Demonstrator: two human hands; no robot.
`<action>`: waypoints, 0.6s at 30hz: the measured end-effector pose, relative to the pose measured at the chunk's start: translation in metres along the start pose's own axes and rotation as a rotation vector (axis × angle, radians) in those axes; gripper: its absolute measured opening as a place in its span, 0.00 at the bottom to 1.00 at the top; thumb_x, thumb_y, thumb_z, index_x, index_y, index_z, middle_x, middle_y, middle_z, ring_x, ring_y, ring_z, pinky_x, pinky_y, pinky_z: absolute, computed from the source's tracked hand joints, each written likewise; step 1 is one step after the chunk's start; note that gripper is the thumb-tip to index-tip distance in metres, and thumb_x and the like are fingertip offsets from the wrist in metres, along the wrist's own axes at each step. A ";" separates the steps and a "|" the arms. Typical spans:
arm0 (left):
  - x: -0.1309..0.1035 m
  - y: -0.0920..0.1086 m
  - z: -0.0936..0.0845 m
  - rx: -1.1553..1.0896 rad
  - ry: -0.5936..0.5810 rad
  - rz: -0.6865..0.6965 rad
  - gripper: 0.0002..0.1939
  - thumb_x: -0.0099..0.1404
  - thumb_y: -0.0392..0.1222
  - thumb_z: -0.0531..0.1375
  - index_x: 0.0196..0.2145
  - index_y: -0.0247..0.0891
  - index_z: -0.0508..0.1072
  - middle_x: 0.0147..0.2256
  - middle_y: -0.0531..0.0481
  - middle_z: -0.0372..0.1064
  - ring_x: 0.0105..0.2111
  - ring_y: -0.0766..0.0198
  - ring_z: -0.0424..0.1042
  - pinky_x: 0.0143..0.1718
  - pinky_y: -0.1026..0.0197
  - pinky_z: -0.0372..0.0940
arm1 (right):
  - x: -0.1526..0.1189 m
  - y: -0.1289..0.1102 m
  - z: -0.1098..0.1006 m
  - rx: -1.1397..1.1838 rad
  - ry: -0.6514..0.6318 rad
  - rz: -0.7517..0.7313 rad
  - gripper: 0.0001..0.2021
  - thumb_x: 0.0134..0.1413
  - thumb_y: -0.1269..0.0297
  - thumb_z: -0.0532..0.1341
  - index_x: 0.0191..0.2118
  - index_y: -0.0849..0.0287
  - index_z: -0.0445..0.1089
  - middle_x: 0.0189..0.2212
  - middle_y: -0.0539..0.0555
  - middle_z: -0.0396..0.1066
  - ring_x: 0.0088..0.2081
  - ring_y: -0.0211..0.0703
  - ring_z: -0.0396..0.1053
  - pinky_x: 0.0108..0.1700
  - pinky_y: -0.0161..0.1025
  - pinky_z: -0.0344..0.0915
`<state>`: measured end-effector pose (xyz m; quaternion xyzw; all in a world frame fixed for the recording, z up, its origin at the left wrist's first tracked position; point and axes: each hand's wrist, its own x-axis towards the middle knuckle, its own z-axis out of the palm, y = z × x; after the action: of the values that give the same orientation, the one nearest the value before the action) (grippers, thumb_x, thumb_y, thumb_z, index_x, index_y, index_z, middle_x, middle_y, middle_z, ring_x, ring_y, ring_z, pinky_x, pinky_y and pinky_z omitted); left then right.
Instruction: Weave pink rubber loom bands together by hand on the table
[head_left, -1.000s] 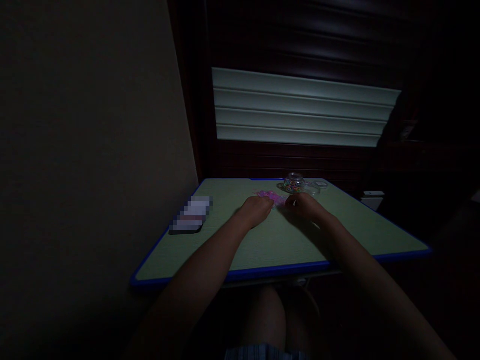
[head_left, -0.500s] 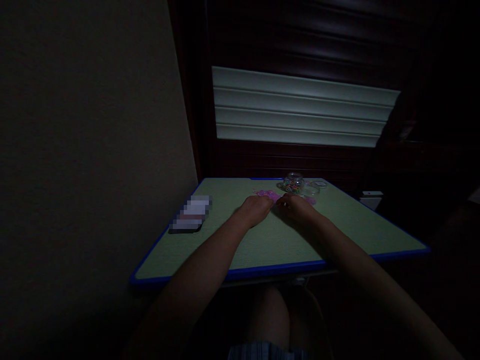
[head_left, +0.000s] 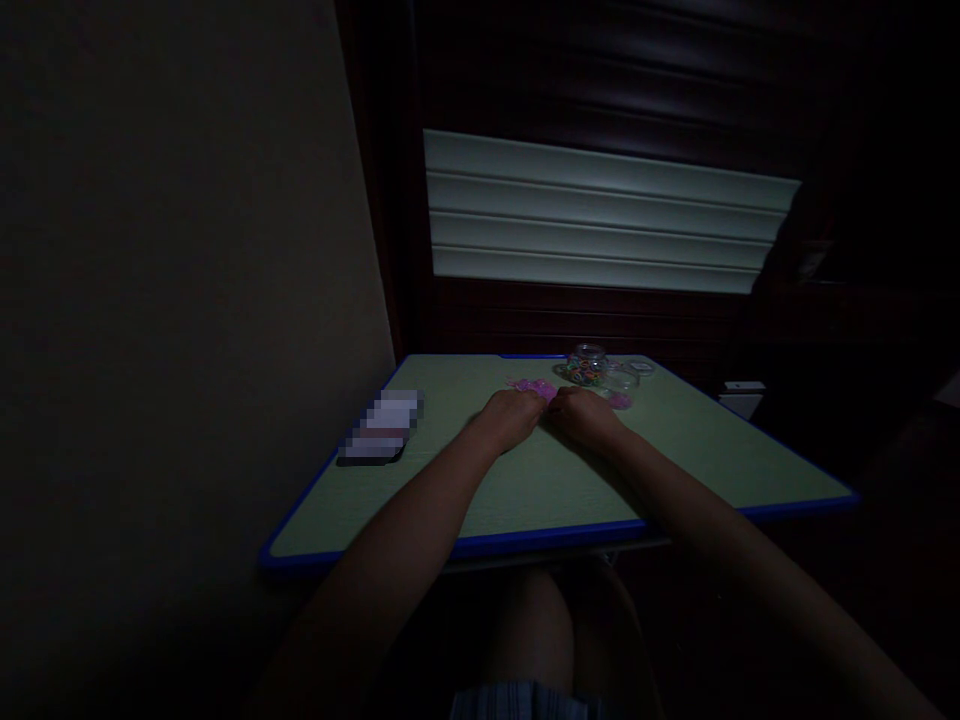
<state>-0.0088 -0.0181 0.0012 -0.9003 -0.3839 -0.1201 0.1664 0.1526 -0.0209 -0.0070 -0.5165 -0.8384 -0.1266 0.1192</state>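
A pile of small pink-purple pieces (head_left: 534,387), which look like little elastic bands, lies on the table just beyond my hands. My left hand (head_left: 514,415) rests at the pile's near side with fingers curled in; its fingertips are hidden. Close beside it, my right hand (head_left: 583,412) is closed too, fingers bent toward the pile and the left fingertips. Whatever sits between the fingers is too small and dark to make out. Behind the right hand stands a clear jar (head_left: 587,366) of multicoloured bands. A second clear jar (head_left: 621,380) has pink pieces (head_left: 619,400) at its base.
The pale green table (head_left: 720,460) has a blue rim. A round clear lid (head_left: 641,368) lies at the far right corner. On the left, a blurred-out flat object (head_left: 382,428) rests near the edge. Beyond are a wall and dark panelling with a pale slatted section (head_left: 600,215).
My right hand has shifted slightly left, closer to my left hand, and its fingers have curled in more. More of the pink pieces by the second jar show. My left hand has hardly moved.
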 end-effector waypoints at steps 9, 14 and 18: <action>-0.001 0.002 -0.003 0.014 -0.010 -0.013 0.13 0.65 0.39 0.45 0.39 0.35 0.68 0.40 0.42 0.69 0.39 0.59 0.69 0.39 0.60 0.62 | 0.000 -0.002 0.000 -0.095 -0.010 0.004 0.14 0.56 0.65 0.50 0.35 0.63 0.72 0.36 0.60 0.70 0.36 0.43 0.68 0.35 0.33 0.58; 0.000 0.000 0.000 0.014 -0.009 -0.019 0.13 0.65 0.39 0.45 0.38 0.35 0.68 0.39 0.44 0.70 0.39 0.60 0.69 0.39 0.60 0.63 | 0.001 -0.005 -0.002 -0.140 -0.039 0.024 0.14 0.57 0.66 0.48 0.36 0.64 0.71 0.36 0.61 0.70 0.36 0.44 0.68 0.35 0.34 0.58; 0.000 0.000 0.001 0.022 -0.002 -0.009 0.13 0.65 0.39 0.45 0.39 0.36 0.68 0.40 0.44 0.70 0.39 0.59 0.69 0.38 0.60 0.63 | 0.001 -0.004 0.000 -0.142 -0.036 0.029 0.14 0.58 0.66 0.47 0.37 0.63 0.69 0.37 0.60 0.69 0.36 0.45 0.68 0.36 0.35 0.59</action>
<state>-0.0085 -0.0177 0.0008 -0.8968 -0.3896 -0.1157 0.1750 0.1486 -0.0217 -0.0067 -0.5379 -0.8218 -0.1746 0.0692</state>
